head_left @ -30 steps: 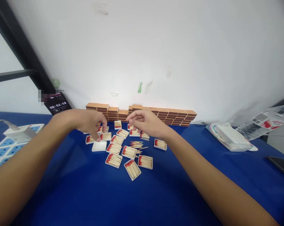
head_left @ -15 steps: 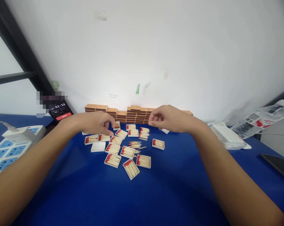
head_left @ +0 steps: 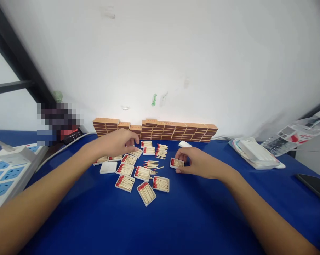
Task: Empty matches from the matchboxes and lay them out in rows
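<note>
Several open white matchbox trays full of red-tipped matches lie on the blue table. My right hand curls its fingers round one tray of matches at the right of the group. My left hand hovers with bent fingers over the trays at the back, its fingertips by a tray. Loose matches lie in a small heap between the hands. An empty white tray sits at the left, another white tray behind my right hand.
A low wall of stacked brown matchbox sleeves runs along the white wall. A power strip lies at the left, beside a dark timer device. Plastic packets and a dark phone lie at the right.
My right hand came down from near the stacked sleeves and closed on the lone tray at the right, leaving a white tray behind it. My left hand shifted right over the back trays.
</note>
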`<state>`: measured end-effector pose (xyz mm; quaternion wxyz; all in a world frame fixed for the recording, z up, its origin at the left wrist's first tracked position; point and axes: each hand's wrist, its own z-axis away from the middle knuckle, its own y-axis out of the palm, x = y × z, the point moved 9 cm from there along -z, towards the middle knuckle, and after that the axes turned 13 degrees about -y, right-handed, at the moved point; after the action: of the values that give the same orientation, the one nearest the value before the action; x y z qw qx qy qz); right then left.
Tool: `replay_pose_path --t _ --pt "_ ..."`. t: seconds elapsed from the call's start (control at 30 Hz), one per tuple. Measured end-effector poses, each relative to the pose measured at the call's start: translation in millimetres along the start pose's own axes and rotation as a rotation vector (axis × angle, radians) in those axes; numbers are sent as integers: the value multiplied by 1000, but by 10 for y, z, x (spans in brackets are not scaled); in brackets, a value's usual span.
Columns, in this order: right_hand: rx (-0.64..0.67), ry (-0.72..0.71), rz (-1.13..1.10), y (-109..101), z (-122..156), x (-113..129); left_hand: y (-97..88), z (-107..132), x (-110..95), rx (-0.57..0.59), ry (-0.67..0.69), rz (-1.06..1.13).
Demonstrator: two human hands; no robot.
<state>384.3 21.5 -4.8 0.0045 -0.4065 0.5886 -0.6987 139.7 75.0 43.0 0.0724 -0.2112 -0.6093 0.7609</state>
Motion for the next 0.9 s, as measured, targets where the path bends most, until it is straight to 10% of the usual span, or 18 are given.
replay_pose_path --t 0.23,0.9 --pt "-99 -214 -26 103 -144 197 179 -28 -337 -233 274 70" --pt "-443 -214 101 102 -324 -25 203 -53 -307 -204 277 74"
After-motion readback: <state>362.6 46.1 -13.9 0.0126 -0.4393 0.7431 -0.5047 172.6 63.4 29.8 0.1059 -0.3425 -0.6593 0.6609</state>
